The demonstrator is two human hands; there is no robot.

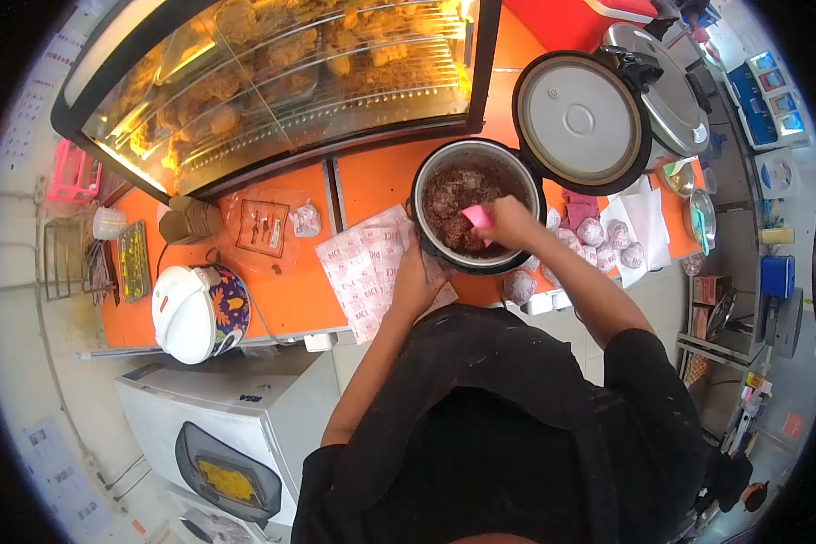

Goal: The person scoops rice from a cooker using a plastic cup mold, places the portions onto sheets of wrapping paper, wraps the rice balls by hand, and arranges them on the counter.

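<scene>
My right hand (514,224) is closed around a pink scoop (478,218), which dips into dark brown rice (458,195) in an open rice cooker (420,218). My left hand (415,283) lies over printed wrapping paper (364,263), against the near left side of the cooker. Its fingers look stretched out, though some are partly hidden. The cooker's round lid (582,118) is swung back to the right. Several round wrapped bundles (591,233) sit right of the cooker, beyond my right forearm.
A lit glass display case (281,91) with fried food stands at the back. On the orange counter (308,304) are a white pot with a patterned side (195,313), a plastic bag (261,231) and brown paper containers (190,220). Metal bowls (701,218) stand at right.
</scene>
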